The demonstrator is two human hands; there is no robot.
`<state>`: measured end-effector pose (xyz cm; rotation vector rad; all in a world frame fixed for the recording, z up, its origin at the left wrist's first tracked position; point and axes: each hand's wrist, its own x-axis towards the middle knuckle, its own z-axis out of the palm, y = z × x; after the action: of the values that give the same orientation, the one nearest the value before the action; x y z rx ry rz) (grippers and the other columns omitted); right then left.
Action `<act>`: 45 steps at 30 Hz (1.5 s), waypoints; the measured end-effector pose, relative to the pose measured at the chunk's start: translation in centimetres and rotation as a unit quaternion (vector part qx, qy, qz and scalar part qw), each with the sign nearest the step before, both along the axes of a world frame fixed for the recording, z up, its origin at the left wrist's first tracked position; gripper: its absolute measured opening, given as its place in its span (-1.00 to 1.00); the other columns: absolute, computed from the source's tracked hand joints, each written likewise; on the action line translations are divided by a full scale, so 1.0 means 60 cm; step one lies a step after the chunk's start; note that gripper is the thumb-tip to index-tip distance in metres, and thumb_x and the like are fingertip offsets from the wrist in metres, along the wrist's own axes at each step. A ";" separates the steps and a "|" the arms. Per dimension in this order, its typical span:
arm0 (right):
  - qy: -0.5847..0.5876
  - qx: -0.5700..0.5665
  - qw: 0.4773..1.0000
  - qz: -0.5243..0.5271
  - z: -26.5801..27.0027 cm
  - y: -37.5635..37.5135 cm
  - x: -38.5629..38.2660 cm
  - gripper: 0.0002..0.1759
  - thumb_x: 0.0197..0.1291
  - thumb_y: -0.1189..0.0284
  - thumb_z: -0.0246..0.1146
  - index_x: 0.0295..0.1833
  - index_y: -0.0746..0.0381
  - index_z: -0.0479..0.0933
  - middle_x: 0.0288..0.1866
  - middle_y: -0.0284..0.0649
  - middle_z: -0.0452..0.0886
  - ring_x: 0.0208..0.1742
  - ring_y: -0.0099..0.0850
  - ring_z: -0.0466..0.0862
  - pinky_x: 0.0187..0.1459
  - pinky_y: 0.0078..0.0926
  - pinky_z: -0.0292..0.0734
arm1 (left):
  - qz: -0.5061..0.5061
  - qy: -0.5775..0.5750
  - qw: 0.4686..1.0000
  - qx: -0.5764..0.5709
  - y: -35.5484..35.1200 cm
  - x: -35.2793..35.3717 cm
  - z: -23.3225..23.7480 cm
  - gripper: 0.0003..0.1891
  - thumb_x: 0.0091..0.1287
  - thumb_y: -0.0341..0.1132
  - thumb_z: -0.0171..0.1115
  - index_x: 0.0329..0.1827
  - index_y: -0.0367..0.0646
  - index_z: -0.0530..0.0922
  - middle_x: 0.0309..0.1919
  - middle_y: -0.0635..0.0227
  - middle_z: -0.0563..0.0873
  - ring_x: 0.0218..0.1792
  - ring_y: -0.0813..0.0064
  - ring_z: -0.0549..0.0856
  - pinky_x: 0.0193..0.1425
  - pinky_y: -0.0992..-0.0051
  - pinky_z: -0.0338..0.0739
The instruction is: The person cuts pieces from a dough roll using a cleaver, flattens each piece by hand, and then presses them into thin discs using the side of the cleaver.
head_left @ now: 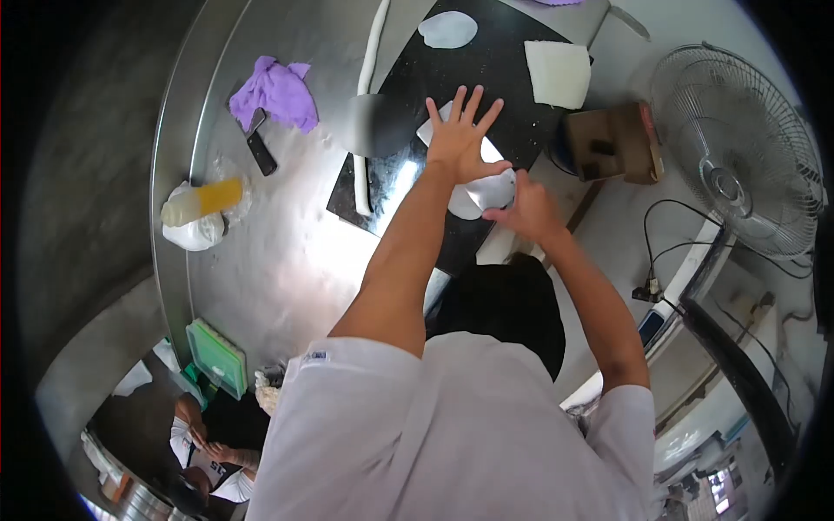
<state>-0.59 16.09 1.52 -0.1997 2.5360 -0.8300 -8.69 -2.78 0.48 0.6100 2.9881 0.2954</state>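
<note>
My left hand [463,141] lies with spread fingers over a white flat piece [492,153] on a black board [408,74]. Its thumb reaches a shiny, pale, rounded piece [492,191], whose exact kind I cannot make out. Closed on the right edge of that piece is my right hand [528,210], thumb below and fingers above. Under it shows the rim of another white disc [463,205]. Farther up the board are a white oval sheet [448,30], resembling flattened dough, and a white square slab [557,75]. A long white rope [373,52], dough-like, runs along the board's left side.
On the steel table [269,286] lie a purple cloth [276,94], a black-handled tool [261,154] and a bottle with yellow contents [207,201]. To the right stand a cardboard box [618,143] and a fan [734,156]. Another person [213,451] is at lower left.
</note>
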 end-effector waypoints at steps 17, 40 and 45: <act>-0.063 -0.016 0.998 -0.014 -0.023 0.007 0.072 0.00 -0.26 -0.19 0.67 0.09 0.36 0.50 -0.10 0.20 0.74 0.01 0.20 0.75 0.04 0.06 0.66 | -0.114 -0.054 0.991 0.044 -0.003 0.042 -0.012 0.23 -0.05 0.49 0.40 0.74 0.32 0.11 0.75 0.14 -0.04 0.72 -0.19 -0.13 0.51 -0.63 -0.26; 0.100 0.088 0.988 0.079 -0.016 0.080 -0.018 0.00 -0.15 -0.32 0.56 0.04 0.33 0.41 -0.30 0.08 0.73 -0.21 0.19 0.75 -0.18 0.11 0.63 | -0.036 0.016 0.998 0.045 0.042 -0.001 0.006 0.23 -0.07 0.52 0.37 0.72 0.26 0.17 0.74 0.16 0.02 0.68 -0.20 0.02 0.40 -0.76 -0.20; 0.014 0.005 0.995 0.094 -0.030 0.047 0.062 0.02 -0.18 -0.32 0.57 0.06 0.35 0.46 -0.20 0.21 0.71 -0.09 0.27 0.74 -0.06 0.11 0.66 | -0.089 -0.056 0.994 0.031 0.009 0.072 -0.008 0.29 -0.12 0.58 0.35 0.73 0.23 0.15 0.76 0.14 -0.04 0.71 -0.24 -0.12 0.42 -0.73 -0.26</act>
<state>3.14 18.89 -0.28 -0.4429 2.4994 -0.7464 -4.38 -2.21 -0.02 0.8315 2.8020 0.3956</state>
